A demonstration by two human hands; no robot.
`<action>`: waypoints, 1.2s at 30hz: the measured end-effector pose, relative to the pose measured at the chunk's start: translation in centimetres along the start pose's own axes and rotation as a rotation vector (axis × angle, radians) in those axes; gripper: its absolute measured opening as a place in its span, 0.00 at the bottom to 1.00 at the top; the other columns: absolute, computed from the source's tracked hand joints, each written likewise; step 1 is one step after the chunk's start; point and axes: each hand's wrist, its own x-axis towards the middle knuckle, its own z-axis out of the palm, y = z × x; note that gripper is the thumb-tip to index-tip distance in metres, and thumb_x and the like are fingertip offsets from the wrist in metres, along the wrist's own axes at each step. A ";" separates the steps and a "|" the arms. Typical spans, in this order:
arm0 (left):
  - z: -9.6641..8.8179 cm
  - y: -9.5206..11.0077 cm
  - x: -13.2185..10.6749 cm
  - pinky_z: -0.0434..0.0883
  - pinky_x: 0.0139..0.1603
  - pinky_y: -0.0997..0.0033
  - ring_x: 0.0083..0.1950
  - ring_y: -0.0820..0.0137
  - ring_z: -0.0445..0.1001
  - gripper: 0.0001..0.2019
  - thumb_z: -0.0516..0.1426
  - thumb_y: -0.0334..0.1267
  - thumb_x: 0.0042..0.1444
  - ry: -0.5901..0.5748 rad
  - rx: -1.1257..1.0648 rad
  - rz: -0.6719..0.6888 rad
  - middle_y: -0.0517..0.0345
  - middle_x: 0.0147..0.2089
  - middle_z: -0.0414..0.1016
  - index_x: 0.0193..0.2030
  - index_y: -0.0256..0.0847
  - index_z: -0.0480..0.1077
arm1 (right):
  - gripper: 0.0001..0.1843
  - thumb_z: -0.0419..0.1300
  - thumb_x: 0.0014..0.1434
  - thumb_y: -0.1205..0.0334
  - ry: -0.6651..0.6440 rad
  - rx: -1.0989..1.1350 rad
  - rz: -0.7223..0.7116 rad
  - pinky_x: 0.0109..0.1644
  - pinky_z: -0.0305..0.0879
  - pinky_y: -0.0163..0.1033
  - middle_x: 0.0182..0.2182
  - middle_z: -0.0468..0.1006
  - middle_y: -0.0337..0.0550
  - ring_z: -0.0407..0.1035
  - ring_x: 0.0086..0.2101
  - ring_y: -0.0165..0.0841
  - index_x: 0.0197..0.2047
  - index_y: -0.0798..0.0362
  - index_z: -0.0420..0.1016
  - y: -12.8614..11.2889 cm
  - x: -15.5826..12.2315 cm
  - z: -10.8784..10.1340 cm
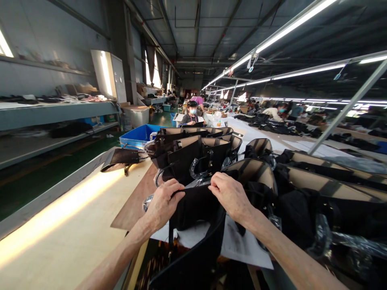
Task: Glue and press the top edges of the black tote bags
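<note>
A black handbag [193, 205] hangs between my two hands, its top edge running level from one to the other. My left hand [165, 201] pinches that edge at its left end, thumb and fingers pressed together. At the right end, my right hand [229, 195] grips the same edge with curled fingers. Below, a black curved panel or strap [193, 257] drops toward the bottom of the view; whether it belongs to the held bag I cannot tell. White paper [242, 245] lies beneath. Right behind my hands stand several black bags with tan linings [184, 155], some handles wrapped in clear plastic.
More tan-lined bags [326, 181] crowd the right side. A black piece [121, 159] lies on the pale tabletop [60, 233] at left, near a brown board [136, 201]. Beyond are a blue bin [139, 137] and a seated person [192, 114] wearing a mask. A slanted metal post [347, 104] rises at right.
</note>
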 end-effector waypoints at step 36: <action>0.9 5.0 6.3 0.62 0.31 0.75 0.35 0.68 0.73 0.07 0.55 0.31 0.47 -0.480 0.413 0.132 0.62 0.28 0.74 0.30 0.44 0.74 | 0.19 0.49 0.46 0.81 -0.288 0.136 0.354 0.37 0.58 0.37 0.32 0.75 0.43 0.70 0.38 0.40 0.37 0.52 0.70 1.1 -4.9 -4.5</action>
